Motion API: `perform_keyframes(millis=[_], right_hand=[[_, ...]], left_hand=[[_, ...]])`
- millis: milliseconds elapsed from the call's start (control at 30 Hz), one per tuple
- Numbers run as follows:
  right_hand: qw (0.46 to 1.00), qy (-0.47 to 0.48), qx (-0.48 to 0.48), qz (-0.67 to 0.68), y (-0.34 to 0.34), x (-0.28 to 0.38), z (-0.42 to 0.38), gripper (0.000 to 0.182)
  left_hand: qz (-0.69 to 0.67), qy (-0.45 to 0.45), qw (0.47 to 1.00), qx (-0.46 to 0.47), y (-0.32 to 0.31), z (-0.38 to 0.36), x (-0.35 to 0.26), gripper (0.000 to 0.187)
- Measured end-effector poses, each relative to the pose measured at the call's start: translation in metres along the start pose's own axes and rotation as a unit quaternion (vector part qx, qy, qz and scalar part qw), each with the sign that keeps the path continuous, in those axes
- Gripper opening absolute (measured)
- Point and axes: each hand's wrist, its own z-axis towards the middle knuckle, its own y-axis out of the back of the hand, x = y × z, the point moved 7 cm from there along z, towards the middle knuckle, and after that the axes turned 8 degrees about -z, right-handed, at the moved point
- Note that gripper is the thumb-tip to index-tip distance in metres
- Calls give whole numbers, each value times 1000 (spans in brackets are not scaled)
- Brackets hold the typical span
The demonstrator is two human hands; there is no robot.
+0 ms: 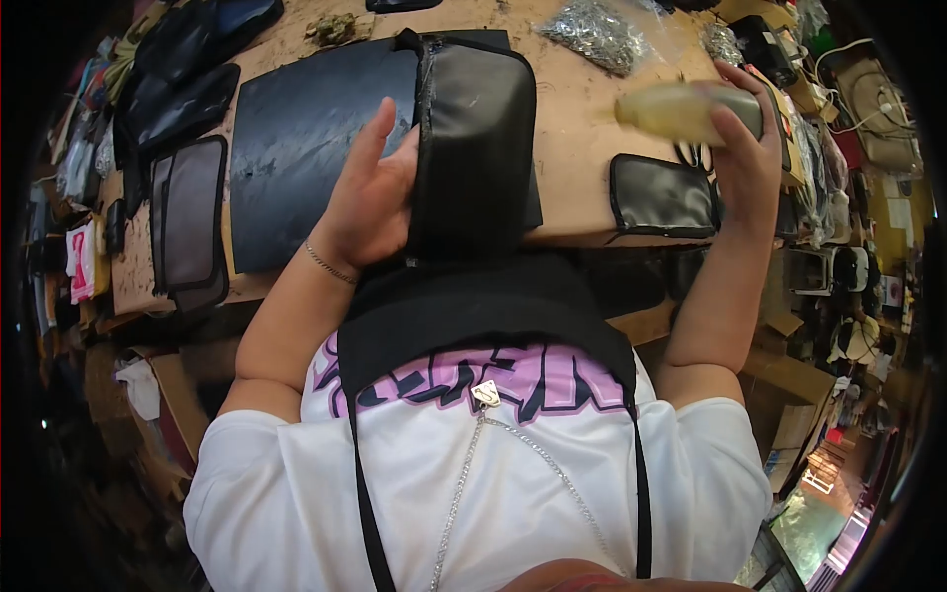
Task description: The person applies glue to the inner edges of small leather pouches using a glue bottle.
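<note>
Under and behind a black leather-like piece (pixel 473 128) with a rough seam on its left edge is my left hand (pixel 373 192). Its thumb points up and its fingers are hidden by the piece, which it supports. At the right, my right hand (pixel 747 148) is wrapped round a yellowish bottle (pixel 666 111), which lies sideways in the air with its narrow end to the left and looks blurred. Just below the bottle, a small black pouch (pixel 659 195) lies on the table.
A large black sheet (pixel 306 148) lies on the wooden table (pixel 572 187). Dark flat pieces (pixel 190 212) are at the left. A plastic bag of small metal parts (pixel 597 37) sits at the back. Scissor handles (pixel 693 156) show near my right hand.
</note>
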Motion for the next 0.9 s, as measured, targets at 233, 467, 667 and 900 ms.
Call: perform_keyframes(millis=[233, 467, 667, 900], right_hand=[[964, 56, 16, 258, -41, 20, 4, 47], [953, 22, 51, 297, -69, 36, 10, 46], [945, -24, 76, 316, -75, 41, 17, 36], [949, -11, 73, 306, -81, 35, 26, 30]], left_hand=[[-19, 21, 1000, -2, -2, 2, 15, 86], [3, 25, 1000, 10, -10, -2, 19, 89], [13, 26, 999, 23, -12, -4, 19, 92], [24, 26, 999, 24, -11, -6, 19, 92]])
